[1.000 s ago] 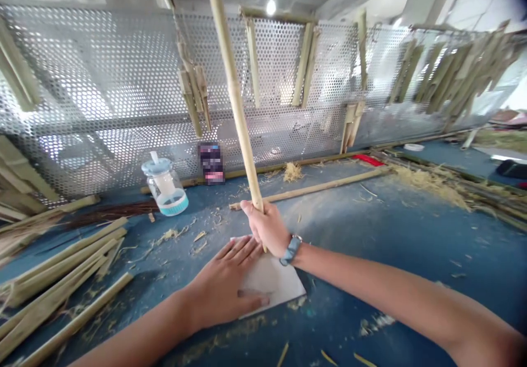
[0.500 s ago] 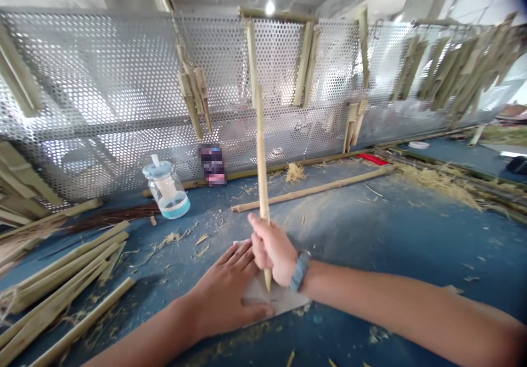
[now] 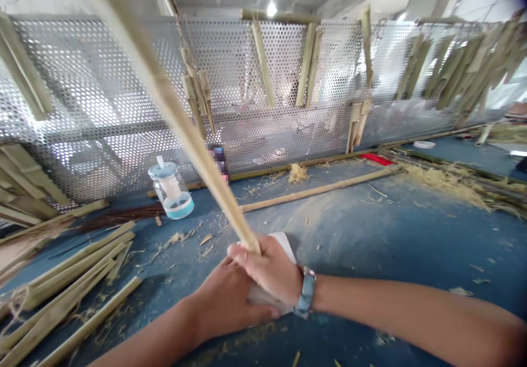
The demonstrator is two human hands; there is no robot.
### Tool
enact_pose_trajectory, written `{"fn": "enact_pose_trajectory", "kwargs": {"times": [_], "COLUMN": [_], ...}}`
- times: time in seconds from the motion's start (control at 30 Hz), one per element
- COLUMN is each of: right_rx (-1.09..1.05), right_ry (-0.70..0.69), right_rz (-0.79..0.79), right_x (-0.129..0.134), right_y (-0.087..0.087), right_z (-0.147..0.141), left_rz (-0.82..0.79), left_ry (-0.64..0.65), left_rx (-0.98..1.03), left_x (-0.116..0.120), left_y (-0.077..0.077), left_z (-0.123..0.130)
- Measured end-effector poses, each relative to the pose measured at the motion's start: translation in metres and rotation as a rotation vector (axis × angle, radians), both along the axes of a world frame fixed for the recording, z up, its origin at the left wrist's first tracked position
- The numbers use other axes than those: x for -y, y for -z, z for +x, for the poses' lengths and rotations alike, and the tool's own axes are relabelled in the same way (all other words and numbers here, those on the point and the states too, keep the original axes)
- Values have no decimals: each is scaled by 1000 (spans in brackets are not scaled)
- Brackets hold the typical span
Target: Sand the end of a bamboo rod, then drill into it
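Note:
My right hand (image 3: 269, 268) is wrapped round the lower end of a long bamboo stick (image 3: 195, 150), which leans up and to the left toward the camera. The stick's bottom tip is hidden by the hand. My left hand (image 3: 224, 301) lies flat with its thumb apart, on a pale sheet (image 3: 284, 243) on the blue table (image 3: 354, 246). Its fingertips are covered by my right hand.
A clear jug with a pale blue lid (image 3: 171, 191) stands at the back left. Bamboo strips (image 3: 78, 262) lie at the left. A thin pole (image 3: 321, 189), a red cloth (image 3: 376, 159) and shavings (image 3: 444, 183) lie toward the back, before a perforated metal screen.
The bamboo stick was nearly upright with its pointed tip on the sheet; now it tilts left and nearer the camera. My right hand has turned and lowered over my left fingers.

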State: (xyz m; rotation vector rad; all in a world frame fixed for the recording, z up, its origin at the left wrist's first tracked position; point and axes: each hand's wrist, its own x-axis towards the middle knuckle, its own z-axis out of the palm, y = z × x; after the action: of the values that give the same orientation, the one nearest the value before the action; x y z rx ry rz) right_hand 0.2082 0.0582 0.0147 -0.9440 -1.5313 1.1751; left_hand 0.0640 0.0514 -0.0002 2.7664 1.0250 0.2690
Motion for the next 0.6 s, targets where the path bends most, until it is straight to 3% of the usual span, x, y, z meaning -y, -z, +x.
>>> {"fn": "enact_pose_trajectory", "kwargs": {"times": [0.1, 0.17, 0.3, 0.37, 0.5, 0.6], "right_rx": [-157, -189, -3, 55, -53, -50], "right_ry": [188, 263, 62, 21, 258, 281], "right_rz": [-191, -223, 43, 87, -139, -111], "right_x": [-28, -36, -19, -20, -45, -33], "right_y": [-2, -2, -1, 0, 0, -2], "right_z": [5, 7, 7, 8, 14, 11], "left_rz": [-67, -108, -113, -111, -138, -90], "left_ry": [48, 50, 63, 58, 44, 61], "left_rx": [-80, -132, -131, -131, -170, -118], "left_x": [-4, -6, -4, -3, -4, -2], "left_y": [0, -1, -6, -8, -7, -4], "left_z": [1, 2, 4, 5, 5, 4]}}
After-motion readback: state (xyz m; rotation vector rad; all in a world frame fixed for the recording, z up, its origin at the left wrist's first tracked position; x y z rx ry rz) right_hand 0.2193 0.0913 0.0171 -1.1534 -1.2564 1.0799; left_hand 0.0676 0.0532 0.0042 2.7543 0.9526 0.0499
